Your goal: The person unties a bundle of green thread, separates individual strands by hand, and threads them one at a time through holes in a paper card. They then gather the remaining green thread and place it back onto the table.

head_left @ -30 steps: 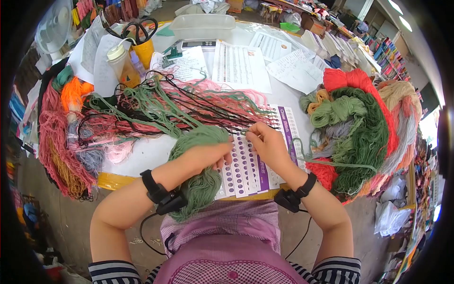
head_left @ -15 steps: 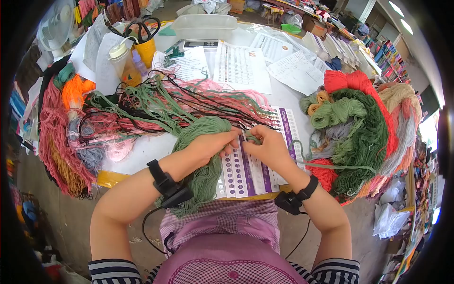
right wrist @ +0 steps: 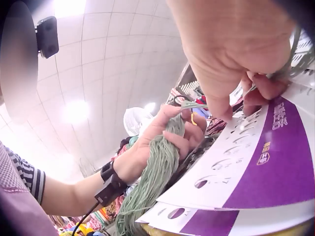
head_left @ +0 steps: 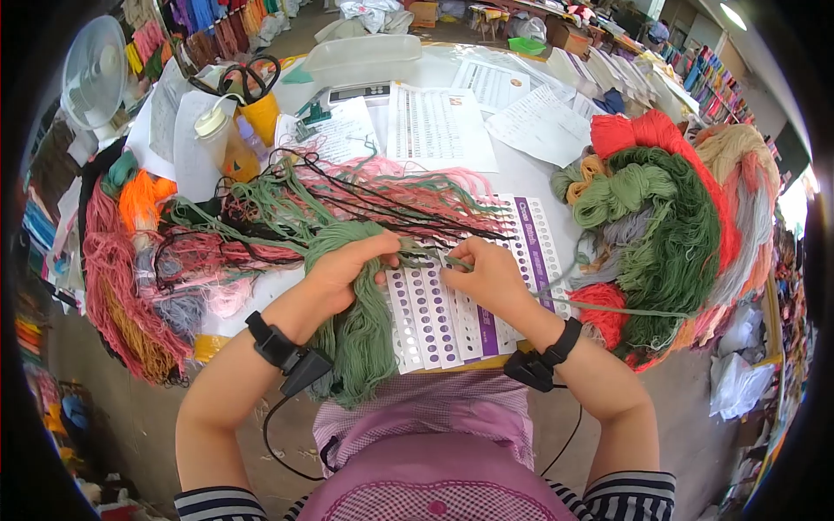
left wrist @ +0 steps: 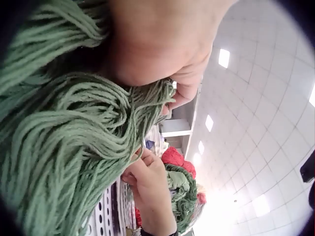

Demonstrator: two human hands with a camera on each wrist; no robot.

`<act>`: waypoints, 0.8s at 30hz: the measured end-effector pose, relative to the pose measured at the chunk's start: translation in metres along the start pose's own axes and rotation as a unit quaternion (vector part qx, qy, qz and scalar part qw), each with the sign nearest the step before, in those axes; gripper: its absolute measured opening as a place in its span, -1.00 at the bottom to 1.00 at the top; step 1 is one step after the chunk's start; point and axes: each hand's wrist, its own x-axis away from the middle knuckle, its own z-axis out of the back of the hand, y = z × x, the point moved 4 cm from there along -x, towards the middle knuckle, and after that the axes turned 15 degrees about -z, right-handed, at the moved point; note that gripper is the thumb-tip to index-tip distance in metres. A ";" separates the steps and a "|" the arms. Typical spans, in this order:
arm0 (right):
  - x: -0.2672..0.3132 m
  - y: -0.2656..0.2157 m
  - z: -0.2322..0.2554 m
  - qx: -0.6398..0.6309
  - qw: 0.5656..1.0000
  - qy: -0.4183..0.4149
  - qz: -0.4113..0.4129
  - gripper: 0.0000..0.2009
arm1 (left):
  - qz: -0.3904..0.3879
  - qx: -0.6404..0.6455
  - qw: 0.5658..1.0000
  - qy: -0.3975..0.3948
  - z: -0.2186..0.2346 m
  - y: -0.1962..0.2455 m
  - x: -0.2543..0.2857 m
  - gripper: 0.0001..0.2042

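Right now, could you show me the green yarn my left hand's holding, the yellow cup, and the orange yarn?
Green yarn (head_left: 360, 343): head view, on its hanging lower strands.
Yellow cup (head_left: 261, 116): head view, on its side wall.
Orange yarn (head_left: 143, 201): head view, mid-bundle.

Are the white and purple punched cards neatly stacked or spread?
Spread, overlapping: the head view shows the flat white and purple punched cards with several hole columns side by side.

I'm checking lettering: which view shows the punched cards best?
The right wrist view: the punched cards sit close, their holes and lettering large. The head view shows more of them, but smaller and partly behind the right hand; the left wrist view, only a slice.
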 end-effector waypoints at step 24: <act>0.000 -0.002 -0.003 0.049 0.999 0.004 -0.003 -0.52 | -0.066 -0.293 0.937 -0.181 -0.013 0.024 0.000 -0.69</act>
